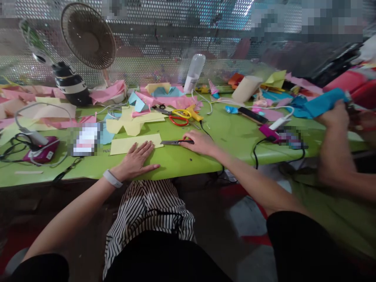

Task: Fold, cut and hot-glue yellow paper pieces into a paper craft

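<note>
While right hand (pixel 201 142) grasps knife (pixel 173 142), yellow paper (pixel 123 144) lies left of grip, right edge at blade tip. Left hand (pixel 136 157) flat, fingers over paper's near edge, gripping nothing. Bare green tabletop (pixel 232 141) right of grip; scissors (pixel 179 118) beyond; tabletop's front edge nearer body.

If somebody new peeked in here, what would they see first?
Probably the bright green table, where the left hand lies flat on a pale yellow paper strip and the right hand holds a cutting tool by the strip's right end. Next might be the big round fan at the back left. Toward the right edge, another person's hand grips a bright blue piece.
</note>
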Demonstrator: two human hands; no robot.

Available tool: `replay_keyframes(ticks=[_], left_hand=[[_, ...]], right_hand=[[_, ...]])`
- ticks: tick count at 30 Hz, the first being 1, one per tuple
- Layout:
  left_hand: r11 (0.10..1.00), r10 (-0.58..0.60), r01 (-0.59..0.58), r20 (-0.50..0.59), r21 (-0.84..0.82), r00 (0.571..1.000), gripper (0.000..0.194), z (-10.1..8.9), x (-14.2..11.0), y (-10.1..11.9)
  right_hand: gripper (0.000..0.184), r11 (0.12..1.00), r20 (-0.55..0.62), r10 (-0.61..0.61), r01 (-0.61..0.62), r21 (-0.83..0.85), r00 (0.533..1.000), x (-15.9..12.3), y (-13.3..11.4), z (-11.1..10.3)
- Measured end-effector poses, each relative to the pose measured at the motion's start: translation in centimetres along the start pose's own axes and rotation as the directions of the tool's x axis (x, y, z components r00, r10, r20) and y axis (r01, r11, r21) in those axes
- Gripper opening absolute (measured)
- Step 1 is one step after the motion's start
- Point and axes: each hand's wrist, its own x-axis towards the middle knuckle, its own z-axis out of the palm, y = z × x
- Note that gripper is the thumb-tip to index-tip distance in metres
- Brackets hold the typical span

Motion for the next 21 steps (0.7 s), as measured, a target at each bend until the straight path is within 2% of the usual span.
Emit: replay_keyframes(ticks=[8,13,21], left_hand=[[1.000,-0.004,0.004,-0.017,0.008,1.000,0.088,0.0,0.1,0.2],[1.000,0.002,-0.002,-0.025,-0.004,1.000,0.089,0.2,0.1,0.1],[1.000,-0.003,0.003,-0.007,0.005,1.000,0.091,-0.2,0.0,0.3]], right_hand=[[0.037,0.989,0.026,-0.138,0.139,-0.052,0.990,-0.5,-0.3,-0.2],[0.032,0.974,-0.031,-0.225,0.224,-0.038,0.974,-0.2,0.1,0.2],[0.034,0.962,-0.104,-0.274,0.275,-0.009,0.956,-0.1,0.7,1.5]])
